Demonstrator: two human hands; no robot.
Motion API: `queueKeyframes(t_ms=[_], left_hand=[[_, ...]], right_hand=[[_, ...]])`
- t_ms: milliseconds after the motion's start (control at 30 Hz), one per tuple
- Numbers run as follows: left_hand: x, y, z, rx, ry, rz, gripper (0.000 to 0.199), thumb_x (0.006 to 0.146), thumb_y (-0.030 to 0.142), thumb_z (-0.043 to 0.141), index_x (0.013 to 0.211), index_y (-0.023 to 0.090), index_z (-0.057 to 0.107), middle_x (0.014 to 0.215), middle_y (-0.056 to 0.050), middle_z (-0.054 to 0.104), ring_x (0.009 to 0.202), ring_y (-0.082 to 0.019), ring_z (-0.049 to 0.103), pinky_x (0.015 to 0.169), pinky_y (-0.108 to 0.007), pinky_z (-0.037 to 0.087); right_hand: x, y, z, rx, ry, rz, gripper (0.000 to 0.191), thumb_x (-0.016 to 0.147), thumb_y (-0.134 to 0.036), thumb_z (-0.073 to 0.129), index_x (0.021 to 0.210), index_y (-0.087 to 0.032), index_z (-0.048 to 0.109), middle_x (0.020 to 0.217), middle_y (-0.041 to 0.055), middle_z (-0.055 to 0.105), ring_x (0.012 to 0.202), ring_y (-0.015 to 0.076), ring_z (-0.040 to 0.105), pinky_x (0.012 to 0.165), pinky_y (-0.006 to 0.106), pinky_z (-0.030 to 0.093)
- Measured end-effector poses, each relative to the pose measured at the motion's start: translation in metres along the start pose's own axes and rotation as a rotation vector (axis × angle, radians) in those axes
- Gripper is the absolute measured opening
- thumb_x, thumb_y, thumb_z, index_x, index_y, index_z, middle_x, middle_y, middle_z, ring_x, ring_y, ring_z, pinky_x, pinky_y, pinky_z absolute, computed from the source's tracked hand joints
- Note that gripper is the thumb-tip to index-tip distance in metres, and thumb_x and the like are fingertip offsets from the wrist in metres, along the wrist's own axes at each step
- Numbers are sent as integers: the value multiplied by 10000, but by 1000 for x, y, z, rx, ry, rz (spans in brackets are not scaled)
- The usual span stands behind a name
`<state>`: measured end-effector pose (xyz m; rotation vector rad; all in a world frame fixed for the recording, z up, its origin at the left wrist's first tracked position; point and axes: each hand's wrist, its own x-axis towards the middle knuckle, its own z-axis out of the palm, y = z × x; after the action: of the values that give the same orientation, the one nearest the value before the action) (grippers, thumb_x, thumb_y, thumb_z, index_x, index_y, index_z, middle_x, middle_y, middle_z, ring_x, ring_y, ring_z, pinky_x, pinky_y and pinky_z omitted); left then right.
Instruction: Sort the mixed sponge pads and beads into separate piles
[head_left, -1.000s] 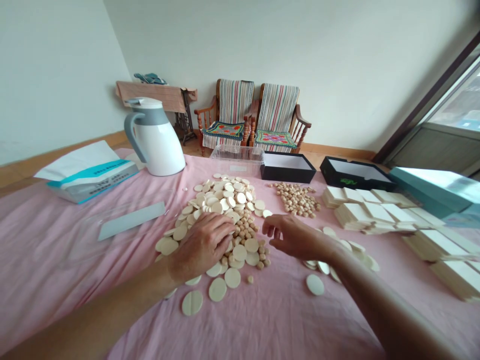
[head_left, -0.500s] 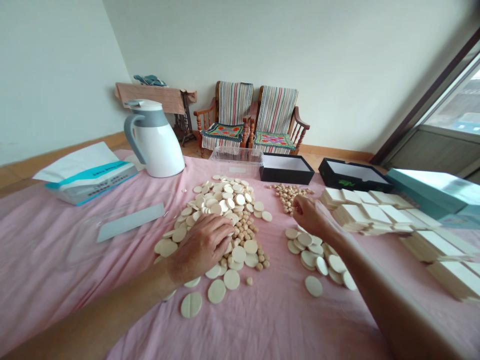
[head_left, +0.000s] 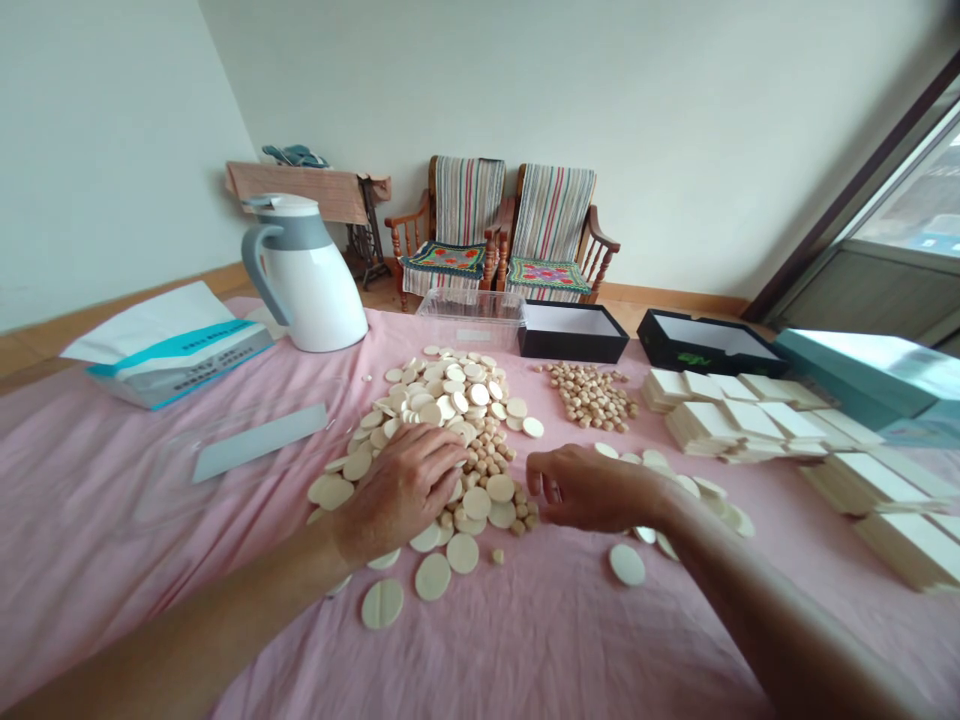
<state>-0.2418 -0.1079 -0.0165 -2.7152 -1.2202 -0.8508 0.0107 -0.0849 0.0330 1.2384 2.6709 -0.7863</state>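
Pressing onto the heap of cream discs [head_left: 442, 400], the left hand [head_left: 397, 490] has its fingers curled over them, though any grip is hard to confirm. The right hand [head_left: 592, 495] sits just right of the small round pellets [head_left: 491, 462], fingers loosely bent; whether they pinch a piece, I cannot tell. Both lie on the pink cloth [head_left: 150, 560]. A careless sweep could slide the heap, mixing discs and pellets further or scattering pieces nearer.

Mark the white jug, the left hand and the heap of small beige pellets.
White jug [head_left: 313, 290]: head view, on its body.
Left hand [head_left: 401, 490]: head view, on the back of the hand.
Heap of small beige pellets [head_left: 589, 396]: head view, mid-heap.
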Motion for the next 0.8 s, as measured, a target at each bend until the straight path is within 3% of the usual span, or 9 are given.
queueKeyframes(t_ms=[133, 267, 400, 533, 633, 733, 800], left_hand=[[0, 1, -1, 2, 7, 3, 192, 889, 124, 505, 1016, 187, 634, 1020, -59, 651, 977, -206, 583, 915, -382, 444], [1, 1, -1, 4, -15, 9, 196, 898, 127, 494, 1017, 188, 636, 1024, -53, 650, 982, -205, 578, 922, -389, 436], [1, 1, -2, 10, -5, 2, 200, 898, 133, 496, 1021, 192, 642, 1028, -53, 647, 981, -205, 577, 920, -386, 438], [1, 1, -2, 15, 0, 2, 193, 894, 132, 498, 1000, 195, 647, 1020, -52, 648, 974, -203, 578, 920, -384, 438], [0, 2, -2, 11, -3, -1, 189, 896, 131, 495, 993, 194, 644, 1018, -48, 646, 973, -202, 574, 919, -385, 436], [0, 2, -2, 5, -10, -6, 191, 902, 131, 490, 1006, 192, 638, 1029, -47, 642, 977, -203, 567, 922, -393, 430], [0, 2, -2, 2, -13, -6, 189, 902, 133, 493, 1009, 190, 637, 1031, -48, 642, 976, -205, 566, 920, -396, 430]], right_hand=[[2, -15, 8, -67, 8, 50, 157, 747, -197, 566, 894, -191, 622, 837, 43, 678, 727, 161, 589, 573, 244, 334], [7, -14, 9, -67, 59, 62, 117, 743, -178, 542, 834, -185, 614, 824, 49, 670, 728, 160, 580, 566, 240, 316], [8, 15, 0, -74, 202, 139, 102, 734, -138, 535, 805, -174, 600, 786, 44, 653, 685, 140, 551, 578, 233, 320], [5, 60, -12, -211, 494, 432, 105, 761, -130, 502, 818, -161, 584, 746, 63, 632, 645, 156, 527, 559, 257, 294], [3, 79, -15, -250, 649, 593, 167, 796, -137, 457, 898, -152, 588, 743, 75, 630, 626, 171, 523, 539, 270, 272], [5, 73, -14, -186, 707, 505, 174, 798, -125, 461, 908, -154, 593, 738, 58, 631, 640, 163, 534, 556, 261, 295], [7, 56, -12, -91, 611, 337, 116, 780, -128, 500, 824, -163, 601, 707, 34, 624, 635, 144, 534, 569, 247, 319]])
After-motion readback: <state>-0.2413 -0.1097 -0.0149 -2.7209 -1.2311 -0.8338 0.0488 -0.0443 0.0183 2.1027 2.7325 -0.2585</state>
